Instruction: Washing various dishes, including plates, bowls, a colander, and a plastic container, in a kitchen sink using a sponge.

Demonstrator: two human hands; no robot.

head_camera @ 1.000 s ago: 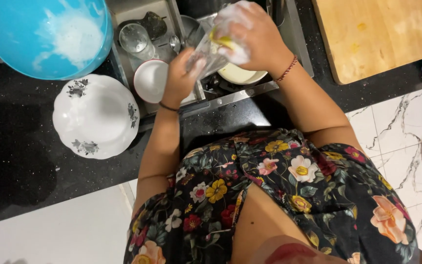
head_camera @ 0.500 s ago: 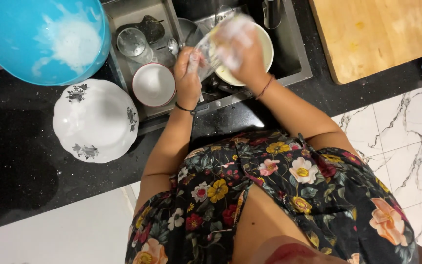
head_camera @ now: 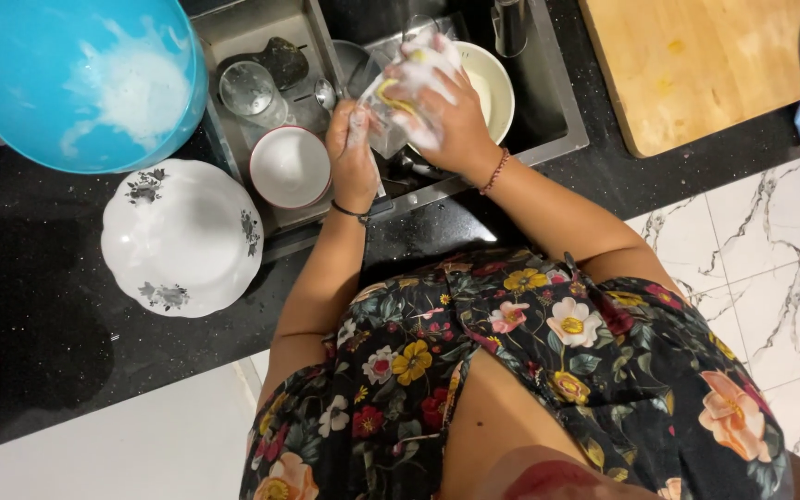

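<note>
While your left hand (head_camera: pixel 354 153) gripped a clear glass (head_camera: pixel 383 116) over the sink (head_camera: pixel 562 120) at upper centre, your right hand (head_camera: pixel 442 116) pressed soapy fingers around a yellow sponge (head_camera: pixel 391 93), suds falling inside.

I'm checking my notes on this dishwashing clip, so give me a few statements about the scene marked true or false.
1. Both hands are over the sink. True: the left hand and the right hand hold a soapy clear glass there.
2. The blue bowl sits inside the sink. False: it stands on the black counter, left of the sink.
3. A wooden cutting board lies right of the sink. True.
4. The white floral dish is held in the left hand. False: it rests on the counter, untouched.
5. The right wrist is bare. False: it wears a beaded bracelet.
</note>
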